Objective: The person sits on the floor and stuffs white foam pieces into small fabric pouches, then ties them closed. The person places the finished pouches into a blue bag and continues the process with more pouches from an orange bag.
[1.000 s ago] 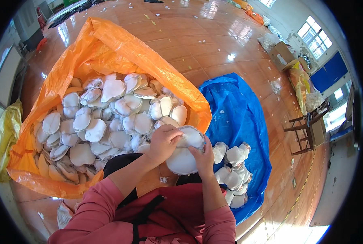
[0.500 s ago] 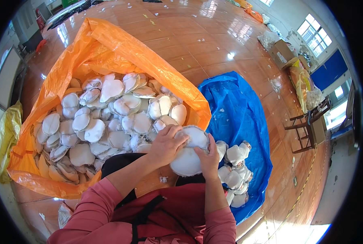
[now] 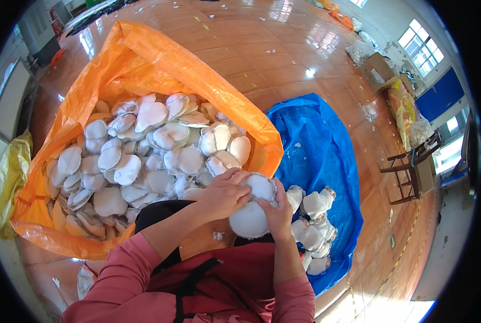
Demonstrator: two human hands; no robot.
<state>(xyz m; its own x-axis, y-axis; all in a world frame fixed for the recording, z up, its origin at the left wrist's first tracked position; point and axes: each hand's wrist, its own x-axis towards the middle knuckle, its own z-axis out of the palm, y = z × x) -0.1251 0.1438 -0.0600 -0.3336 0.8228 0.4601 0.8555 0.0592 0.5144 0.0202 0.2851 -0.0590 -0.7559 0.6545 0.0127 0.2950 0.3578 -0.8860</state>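
Observation:
A white two-lobed fabric piece with a fuzzy greyish edge is held in front of my lap. My left hand grips its upper left side, with the fingers curled over the edge. On the other side my right hand pinches the upper lobe, thumb on the face. The lower, larger lobe hangs below the fingers. Many similar flat white pieces lie heaped in an open orange sack to the left. Several plump white rounded pieces rest on a blue sack at my right.
A wooden chair stands at the right, near a cardboard box and bags along the wall. A yellow sack lies at the far left. White scraps dot the shiny brown tiled floor.
The upper lobe of the fabric piece looks more bunched between my hands, which have drawn slightly closer together. The whole view has shifted a little.

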